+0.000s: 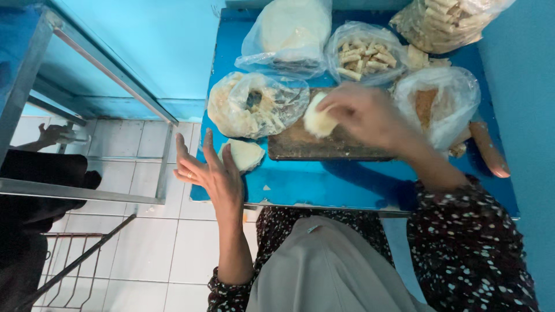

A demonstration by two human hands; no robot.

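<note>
Blue table top (347, 185), w/ a dark wooden board (300, 147) on it; all places below are given rel. to that board. R hand (364, 112) hovers over the board's middle, fingers curled round a pale folded pastry wrapper (318, 121), pinching it at the top edge; wrapper hangs just above the board surface, maybe touching it, can't tell for sure. L hand (211, 173) is off the board's left end, at the table's near-left edge, palm up-turned, fingers spread wide, holding nothing; ring on one finger. Just beside that hand, left of the board's near corner, lies a flat pale wrapper piece (244, 154) on the table.

Behind the board's left end: clear plastic bag of crumbly pale filling (254, 104), mouth open, touching the board edge. Further back from it, a bag of white stacked wrappers (289, 34). Behind the board's middle: bag of small rolled pastries (364, 55). Far back-right: bigger bag of the same rolls (445, 20). At the board's right end: bag w/ brownish crumbs (439, 101), partly over the board. Right of that, an orange-brown rolling pin handle (488, 150) lies on the table.

Well left of the board, past the table, white floor tiles (150, 242) and a metal frame (115, 81); another person's hand (55, 136) shows there, far from the work.
</note>
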